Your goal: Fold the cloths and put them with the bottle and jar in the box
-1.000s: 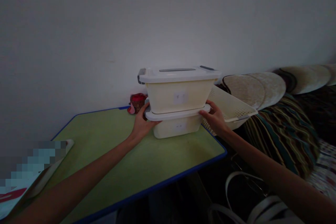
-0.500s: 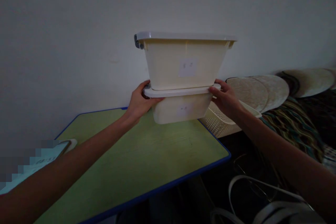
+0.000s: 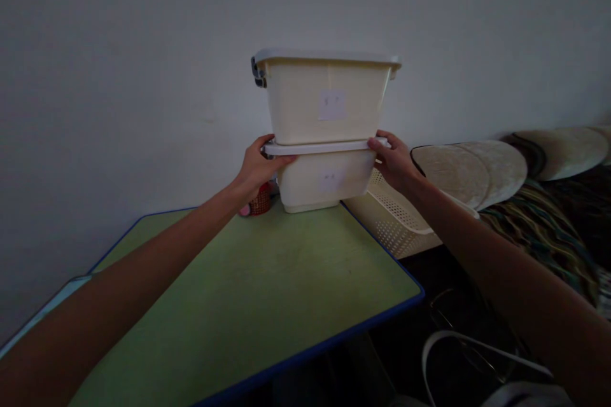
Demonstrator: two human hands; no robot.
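Keep left hand (image 3: 258, 166) clamped on the lid edge (image 3: 329, 148) of the lower bin (image 3: 329, 183), balance upper bin (image 3: 305, 102) level atop it over the rear of the bench (image 3: 310, 273), match height with right hand (image 3: 395, 162), clamped opposite. Unlike half a second ago, notice a red basket (image 3: 260, 202), then smaller-looking bins, likely farther off.
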